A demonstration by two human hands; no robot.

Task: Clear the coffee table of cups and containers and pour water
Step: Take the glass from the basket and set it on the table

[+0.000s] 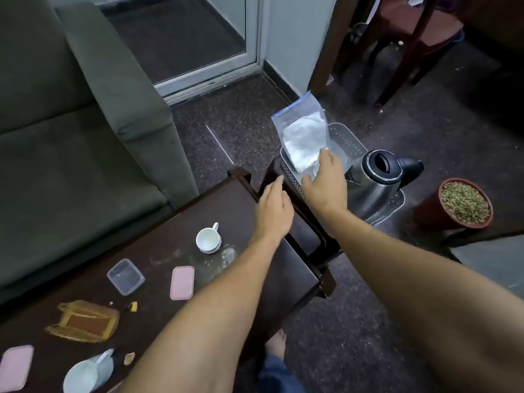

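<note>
Dark brown wood coffee table [175, 231], near left of scene, surface dusty and smeared. Items on it:

- White cup [209, 239], upright, handle pointing far; stands alone toward the far right part of the top.
- Clear plastic container [126, 276], lidless, near and left of the cup.
- Pink lid [182, 282], flat, just right of the clear container.
- Second pink lid [15, 367], flat, at the near left edge, partly cut off by the frame.
- Woven yellow-brown mat [83, 321], crumpled, between the clear container and the second pink lid.
- White bowl with spoon [85, 373], near edge, partly out of view.
- Small crumbs and scraps scattered around the mat.

Beyond the far right end of the table: a dark stool [286, 191] carrying a grey perforated plastic tray [348, 143]. In the tray: a zip bag [303, 137] with blue seal, leaning upright, holding white powder; and a steel kettle [374, 180] with black lid and handle, at the tray's right side.

Right hand [326, 182]: reached over the tray, fingers spread and laid on the bottom of the zip bag; whether they grip it cannot be told.

Left hand [273, 208]: open, fingers straight and together, holding nothing, over the gap between table end and stool.

Surroundings: green sofa [71, 123] far left; terracotta pot [459, 205] filled with greenish pellets on the floor, right of the kettle; dark speckled floor [354, 336].
</note>
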